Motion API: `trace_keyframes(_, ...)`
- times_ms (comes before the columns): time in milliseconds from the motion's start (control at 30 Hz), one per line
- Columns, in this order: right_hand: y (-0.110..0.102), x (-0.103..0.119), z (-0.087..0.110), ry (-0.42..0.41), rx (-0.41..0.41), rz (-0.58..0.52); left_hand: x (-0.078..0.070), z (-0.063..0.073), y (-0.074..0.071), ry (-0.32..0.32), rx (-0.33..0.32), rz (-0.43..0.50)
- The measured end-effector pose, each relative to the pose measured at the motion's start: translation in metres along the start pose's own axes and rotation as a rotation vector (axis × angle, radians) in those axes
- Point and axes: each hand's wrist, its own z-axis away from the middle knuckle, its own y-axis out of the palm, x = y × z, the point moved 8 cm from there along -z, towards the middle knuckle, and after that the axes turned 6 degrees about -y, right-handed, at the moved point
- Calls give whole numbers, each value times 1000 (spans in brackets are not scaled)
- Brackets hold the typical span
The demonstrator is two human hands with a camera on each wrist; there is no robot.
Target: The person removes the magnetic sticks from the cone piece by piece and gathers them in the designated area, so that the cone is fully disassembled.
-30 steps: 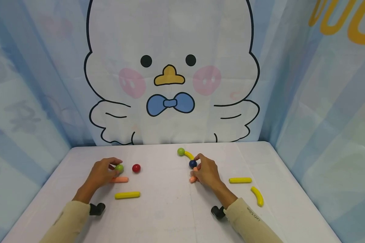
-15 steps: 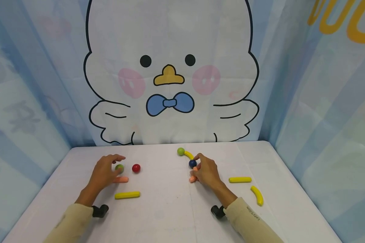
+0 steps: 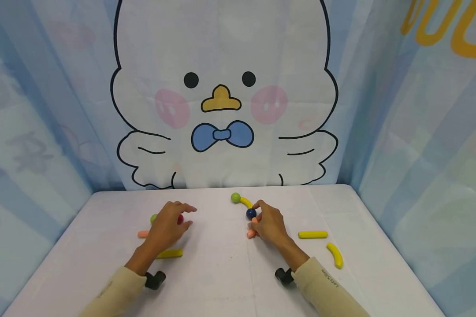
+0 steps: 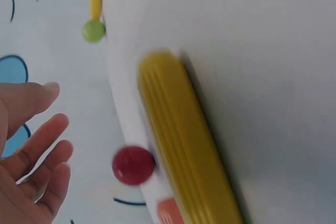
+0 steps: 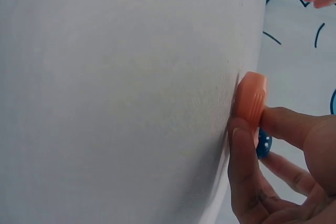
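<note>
My right hand (image 3: 269, 225) pinches an orange stick (image 5: 250, 99) between thumb and fingers at the table's middle. This stick meets a dark blue ball (image 3: 251, 213). From that ball a curved yellow stick (image 3: 246, 202) leads to a green ball (image 3: 236, 198), forming a chain. My left hand (image 3: 167, 226) is spread above the left side, thumb and fingers apart, holding nothing. In the head view it partly covers a red ball (image 4: 133, 165), another green ball (image 3: 153, 217), an orange stick (image 3: 143, 234) and a straight yellow stick (image 4: 184, 140).
On the right of the white table (image 3: 222, 281) lie a straight yellow stick (image 3: 313, 234) and a curved yellow stick (image 3: 335, 255). A printed cloth (image 3: 222, 163) with a cartoon bird hangs behind the table's far edge.
My left hand has let go of the green ball on the left and moved right, over the red ball. The right hand and the chain have stayed in place.
</note>
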Motion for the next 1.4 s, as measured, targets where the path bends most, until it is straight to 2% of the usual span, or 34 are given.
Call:
trace_keyframes(167, 0, 1, 0, -28, 9, 25, -33, 0, 15, 93, 14, -14)
trace_keyframes(333, 1, 5, 3, -48, 30, 35, -53, 0, 31, 97, 65, 20)
trace_keyframes(467, 3, 9, 5, -76, 49, 47, -60, 0, 43, 80, 101, 48)
trace_keyframes(600, 3, 10, 6, -93, 50, 57, -67, -1, 53, 96, 121, 64)
trace_keyframes(767, 0, 7, 7, -91, 26, 49, -77, -3, 60, 131, 119, 76)
trace_keyframes(1000, 1, 3, 8, -30, 34, 28, -85, -8, 68, 122, 122, 91)
trace_keyframes(1133, 0, 4, 9, -39, 34, 28, -89, -13, 73, 115, 134, 109)
trace_keyframes(1400, 1, 6, 11, -61, 29, 30, -100, -23, 83, 168, 111, 102)
